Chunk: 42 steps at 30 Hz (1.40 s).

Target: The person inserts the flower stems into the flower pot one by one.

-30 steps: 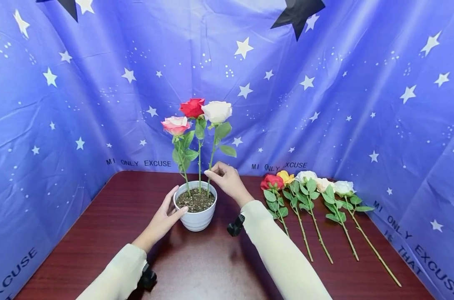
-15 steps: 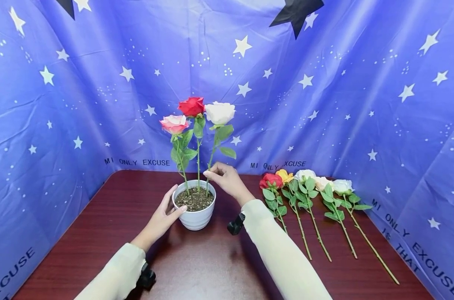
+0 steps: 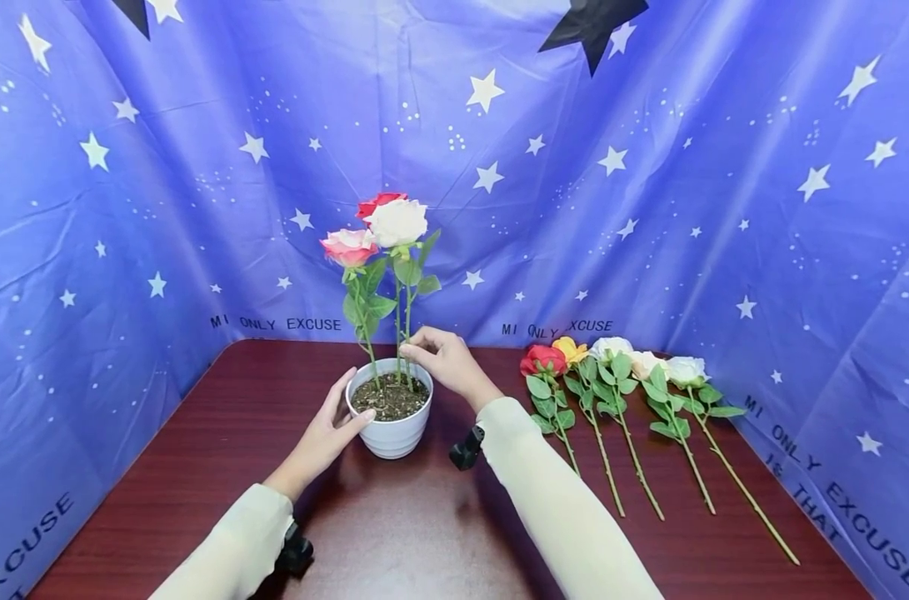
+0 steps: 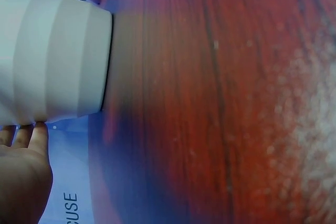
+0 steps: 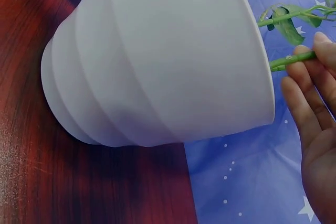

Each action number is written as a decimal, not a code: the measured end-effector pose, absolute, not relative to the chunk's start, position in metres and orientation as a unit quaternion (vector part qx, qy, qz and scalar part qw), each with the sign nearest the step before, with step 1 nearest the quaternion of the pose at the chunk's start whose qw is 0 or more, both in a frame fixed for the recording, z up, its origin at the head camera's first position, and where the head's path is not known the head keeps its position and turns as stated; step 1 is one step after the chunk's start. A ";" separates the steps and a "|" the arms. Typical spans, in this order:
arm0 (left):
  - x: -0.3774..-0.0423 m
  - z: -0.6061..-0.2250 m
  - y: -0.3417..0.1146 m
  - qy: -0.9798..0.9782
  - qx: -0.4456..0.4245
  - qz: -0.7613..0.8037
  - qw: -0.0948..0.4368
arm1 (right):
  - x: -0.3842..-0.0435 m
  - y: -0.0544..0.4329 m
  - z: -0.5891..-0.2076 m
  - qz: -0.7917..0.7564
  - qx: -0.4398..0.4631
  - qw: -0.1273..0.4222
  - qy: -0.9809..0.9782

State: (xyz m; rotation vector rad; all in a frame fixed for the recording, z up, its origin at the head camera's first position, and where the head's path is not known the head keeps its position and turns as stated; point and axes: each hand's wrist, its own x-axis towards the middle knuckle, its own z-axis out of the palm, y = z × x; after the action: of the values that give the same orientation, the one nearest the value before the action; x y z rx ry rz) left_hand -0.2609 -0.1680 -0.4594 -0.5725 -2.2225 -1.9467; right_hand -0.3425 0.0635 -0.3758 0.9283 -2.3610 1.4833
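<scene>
A white ribbed flowerpot (image 3: 394, 437) filled with dark soil (image 3: 387, 402) stands on the table. Three roses rise from it: a pink-and-white rose (image 3: 349, 248) on the left, a red rose (image 3: 377, 202) behind, and a white rose (image 3: 398, 222) partly covering the red one. My left hand (image 3: 325, 435) holds the pot's left side, thumb at the front rim; in the left wrist view its fingertips touch the pot wall (image 4: 55, 59). Just above the rim, my right hand (image 3: 448, 363) pinches the white rose's stem (image 5: 300, 57) between thumb and fingers.
On the right side of the dark red wooden table (image 3: 424, 533) several cut roses lie in a row: a red rose (image 3: 542, 362), a yellow rose (image 3: 571, 353), and pale ones such as the rightmost white rose (image 3: 686, 372). A blue star-printed cloth (image 3: 289, 150) surrounds the table's back and sides.
My right hand has shifted a little left with the stem, and the white rose's bloom has swung left, now overlapping the red rose. The left hand stays on the pot.
</scene>
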 end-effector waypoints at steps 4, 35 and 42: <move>-0.261 -0.460 -0.168 -0.736 -0.191 -0.646 0.067 | -0.342 0.065 -0.376 0.504 0.301 0.107 -0.802; -0.261 -0.459 -0.168 -0.735 -0.190 -0.648 0.066 | -0.343 0.082 -0.381 0.525 0.272 0.088 -0.802; -0.261 -0.458 -0.168 -0.738 -0.185 -0.646 0.068 | -0.340 0.104 -0.379 0.486 0.285 0.084 -0.822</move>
State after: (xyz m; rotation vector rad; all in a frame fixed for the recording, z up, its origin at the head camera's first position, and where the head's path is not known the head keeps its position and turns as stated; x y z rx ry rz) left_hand -0.2607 -0.1680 -0.4582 -0.5559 -2.2233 -1.9446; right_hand -0.3396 0.1043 -0.3795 0.8515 -2.4535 1.4498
